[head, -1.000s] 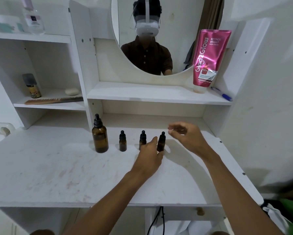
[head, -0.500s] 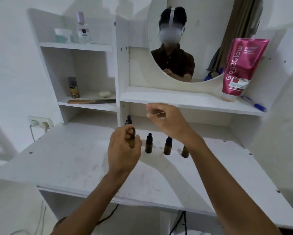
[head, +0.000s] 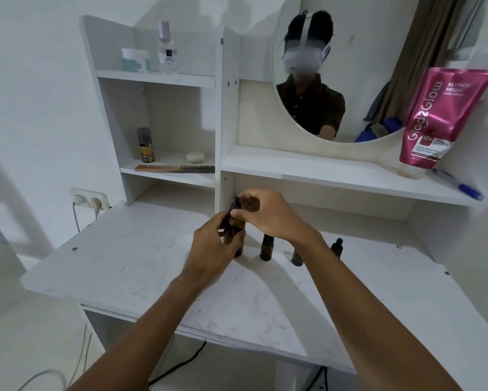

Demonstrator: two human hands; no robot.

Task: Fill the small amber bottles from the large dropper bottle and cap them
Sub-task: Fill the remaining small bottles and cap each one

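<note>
Amber large dropper bottle (head: 237, 235) stands in the left hand's (head: 213, 251) grip, right hand (head: 268, 215) pinching its black cap (head: 235, 204).

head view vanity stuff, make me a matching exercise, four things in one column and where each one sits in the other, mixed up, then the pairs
Things
1. large dropper bottle
2. pink tube
3. comb
4. clear spray bottle

Places
A. top left shelf, beside a white jar
B. on the desk, held by both hands
C. lower left shelf, lying flat at its front edge
D. shelf under the mirror, at the right end, cap down

Pairs: 1-B, 2-D, 3-C, 4-A
</note>
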